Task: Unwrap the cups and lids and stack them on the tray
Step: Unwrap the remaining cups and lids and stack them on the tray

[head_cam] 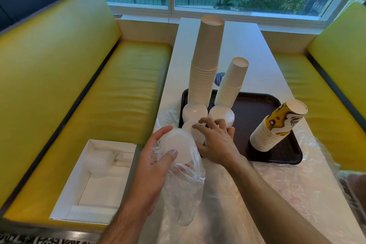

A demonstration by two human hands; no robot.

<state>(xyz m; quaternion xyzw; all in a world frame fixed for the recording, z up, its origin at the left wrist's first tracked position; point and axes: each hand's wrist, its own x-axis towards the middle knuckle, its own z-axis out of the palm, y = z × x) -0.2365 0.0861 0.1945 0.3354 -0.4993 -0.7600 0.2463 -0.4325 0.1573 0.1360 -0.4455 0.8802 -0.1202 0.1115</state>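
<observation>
My left hand (pixel 158 156) grips a stack of white lids (pixel 177 144) still partly inside its clear plastic wrap (pixel 184 190), thumb across the top lid and fingers curled round the far side; the wrap hangs loose below my palm. My right hand (pixel 215 142) reaches across to the near left corner of the dark tray (pixel 257 113), fingers spread and curved over a short pile of lids (pixel 190 127) there, though I cannot tell whether they actually clasp it. Just beyond my fingers two more short lid stacks (pixel 195 111) sit side by side on the tray. Behind them stand a tall stack of plain cups (pixel 206 61) and a shorter plain stack (pixel 231 83), both upside down. A printed yellow cup stack (pixel 277 127) leans at the tray's right side. Crumpled plastic (pixel 297 180) lies on the white table (pixel 247 49) to my right. An open white box (pixel 95 180) rests on the yellow bench (pixel 79 95) at my left.
</observation>
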